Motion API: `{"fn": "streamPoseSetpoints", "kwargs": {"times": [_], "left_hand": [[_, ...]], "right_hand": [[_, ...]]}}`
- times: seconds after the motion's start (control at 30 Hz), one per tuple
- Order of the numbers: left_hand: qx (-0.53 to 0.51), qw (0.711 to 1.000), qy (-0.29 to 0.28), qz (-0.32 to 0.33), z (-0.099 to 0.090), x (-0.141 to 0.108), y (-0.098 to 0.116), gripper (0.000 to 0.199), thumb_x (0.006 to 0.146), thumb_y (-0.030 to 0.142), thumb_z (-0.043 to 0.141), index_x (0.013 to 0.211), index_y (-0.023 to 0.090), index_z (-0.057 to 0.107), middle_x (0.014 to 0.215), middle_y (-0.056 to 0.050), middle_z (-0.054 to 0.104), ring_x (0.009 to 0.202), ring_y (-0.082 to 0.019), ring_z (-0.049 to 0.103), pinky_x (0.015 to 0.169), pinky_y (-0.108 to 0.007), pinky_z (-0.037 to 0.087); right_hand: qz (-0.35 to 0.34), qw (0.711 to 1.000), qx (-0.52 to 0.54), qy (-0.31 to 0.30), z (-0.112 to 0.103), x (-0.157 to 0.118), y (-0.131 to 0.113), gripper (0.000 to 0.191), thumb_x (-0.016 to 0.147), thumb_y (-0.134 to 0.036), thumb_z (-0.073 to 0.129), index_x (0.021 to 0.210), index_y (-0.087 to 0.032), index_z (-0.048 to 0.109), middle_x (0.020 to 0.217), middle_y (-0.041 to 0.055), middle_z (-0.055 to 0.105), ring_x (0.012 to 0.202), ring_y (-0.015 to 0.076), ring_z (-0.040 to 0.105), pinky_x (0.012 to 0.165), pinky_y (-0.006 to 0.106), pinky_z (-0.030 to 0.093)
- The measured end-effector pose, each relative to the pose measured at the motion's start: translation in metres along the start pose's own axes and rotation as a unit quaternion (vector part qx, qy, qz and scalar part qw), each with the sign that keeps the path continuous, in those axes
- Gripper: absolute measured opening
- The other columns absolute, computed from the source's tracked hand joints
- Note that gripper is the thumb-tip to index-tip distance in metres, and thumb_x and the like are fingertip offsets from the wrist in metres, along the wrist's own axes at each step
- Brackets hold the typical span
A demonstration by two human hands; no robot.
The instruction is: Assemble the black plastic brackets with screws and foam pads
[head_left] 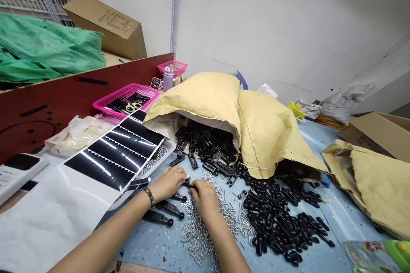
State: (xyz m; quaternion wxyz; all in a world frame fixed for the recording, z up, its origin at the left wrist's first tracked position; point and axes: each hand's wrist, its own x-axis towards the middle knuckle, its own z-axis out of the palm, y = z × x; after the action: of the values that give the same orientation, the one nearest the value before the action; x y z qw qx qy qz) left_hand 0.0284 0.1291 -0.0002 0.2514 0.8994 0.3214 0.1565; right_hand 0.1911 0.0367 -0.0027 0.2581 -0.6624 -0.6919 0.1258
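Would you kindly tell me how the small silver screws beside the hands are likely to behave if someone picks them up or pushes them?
The silver screws look like stiff metal, unlikely to bend. Their slim, round shanks, lying loose in a heap, would probably roll and scatter when pushed.

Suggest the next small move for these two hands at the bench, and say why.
Probably lay the small black part held between the left hand and right hand beside the black links lying in a row below the left hand. Similar links sit there, while the loose silver screws under the right hand leave little open space.
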Motion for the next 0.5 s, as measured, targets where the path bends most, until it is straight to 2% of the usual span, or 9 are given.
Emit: {"fn": "streamPoseSetpoints", "kwargs": {"times": [0.1, 0.17, 0.23, 0.3, 0.4, 0.5], "left_hand": [[-0.008, 1.0, 0.009, -0.005, 0.002, -0.004, 0.001, 0.026, 0.092, 0.02, 0.043, 0.086, 0.023, 0.067, 0.091, -0.004, 0.066, 0.091, -0.023, 0.056, 0.091, -0.041, 0.037], [-0.016, 1.0, 0.017, -0.011, 0.003, -0.007, 0.002, 0.026, 0.09, 0.019, 0.043, 0.084, 0.023, 0.067, 0.091, -0.004, 0.066, 0.092, -0.023, 0.057, 0.095, -0.044, 0.036], [-0.027, 0.999, 0.028, -0.019, 0.003, -0.01, 0.005, 0.025, 0.088, 0.017, 0.043, 0.082, 0.023, 0.067, 0.088, -0.004, 0.066, 0.092, -0.024, 0.058, 0.099, -0.05, 0.033], [-0.043, 0.997, 0.048, -0.029, 0.002, -0.011, 0.008, 0.021, 0.086, 0.018, 0.046, 0.083, 0.023, 0.067, 0.086, -0.003, 0.067, 0.094, -0.025, 0.06, 0.103, -0.055, 0.028], [-0.087, 0.989, 0.107, -0.056, -0.002, -0.008, 0.011, 0.022, 0.086, 0.027, 0.05, 0.102, 0.024, 0.064, 0.107, -0.007, 0.066, 0.112, -0.028, 0.055, 0.107, -0.053, 0.029], [-0.16, 0.969, 0.158, -0.101, -0.006, 0.001, 0.013, 0.04, 0.093, 0.04, 0.04, 0.126, 0.02, 0.052, 0.127, -0.013, 0.058, 0.122, -0.03, 0.051, 0.1, -0.049, 0.042]], "right_hand": [[0.001, 1.0, 0.018, 0.009, -0.002, 0.005, 0.0, 0.008, 0.085, -0.015, 0.06, 0.086, -0.022, 0.065, 0.09, 0.0039, 0.064, 0.088, 0.0219, 0.059, 0.082, 0.034, 0.045], [0.015, 0.998, 0.038, 0.038, 0.0, 0.016, 0.003, 0.009, 0.089, -0.02, 0.056, 0.094, -0.021, 0.063, 0.1, 0.0066, 0.062, 0.093, 0.0212, 0.059, 0.084, 0.033, 0.046], [0.035, 0.996, 0.049, 0.073, 0.004, 0.034, 0.005, 0.019, 0.089, -0.022, 0.053, 0.107, -0.017, 0.06, 0.109, 0.0115, 0.059, 0.101, 0.0244, 0.057, 0.088, 0.037, 0.045], [0.048, 0.993, 0.054, 0.091, 0.008, 0.051, 0.007, 0.027, 0.085, -0.019, 0.055, 0.112, -0.015, 0.058, 0.109, 0.0144, 0.059, 0.105, 0.0286, 0.055, 0.092, 0.043, 0.043], [0.054, 0.991, 0.075, 0.098, 0.008, 0.059, 0.007, 0.03, 0.081, -0.011, 0.055, 0.109, -0.016, 0.06, 0.103, 0.0124, 0.063, 0.101, 0.0276, 0.058, 0.091, 0.043, 0.044], [0.052, 0.988, 0.107, 0.101, -0.002, 0.043, 0.001, 0.031, 0.083, -0.011, 0.054, 0.113, -0.018, 0.058, 0.102, 0.0073, 0.066, 0.089, 0.0195, 0.063, 0.082, 0.031, 0.05]]}}
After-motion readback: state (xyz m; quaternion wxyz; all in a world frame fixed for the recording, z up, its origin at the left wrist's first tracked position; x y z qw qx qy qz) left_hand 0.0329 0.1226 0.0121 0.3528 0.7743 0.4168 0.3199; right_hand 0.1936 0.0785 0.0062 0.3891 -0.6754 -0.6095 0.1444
